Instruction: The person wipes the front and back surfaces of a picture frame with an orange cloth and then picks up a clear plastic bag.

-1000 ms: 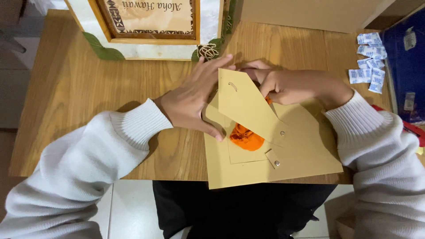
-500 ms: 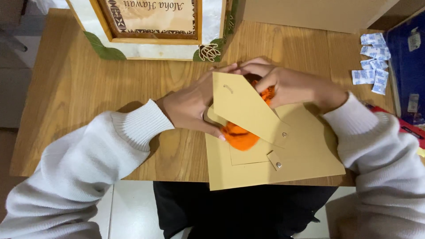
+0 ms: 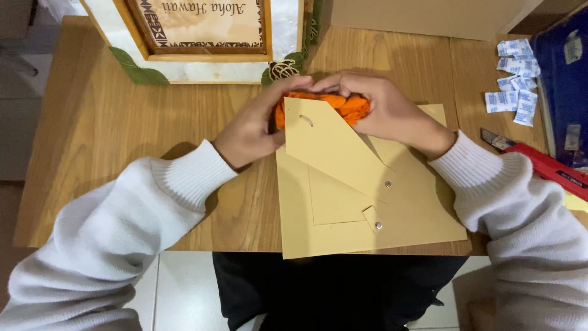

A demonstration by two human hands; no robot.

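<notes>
Compared with half a second ago, the orange cloth (image 3: 334, 104) has been moved up, from under the raised flap to the top edge of the tan cardboard backing (image 3: 367, 214). It is now bunched between both hands, its long axis running left to right across the wooden table (image 3: 92, 135). The left hand (image 3: 254, 125) is closed on its left end and the right hand (image 3: 383, 110) on its right end. The pointed flap (image 3: 331, 147) is directed down and right. A framed picture (image 3: 202, 37) stands just beyond.

Home craft desk, wood tabletop (image 3: 92, 135), framed picture (image 3: 202, 30), box cutter (image 3: 539, 162), tile floor.
</notes>
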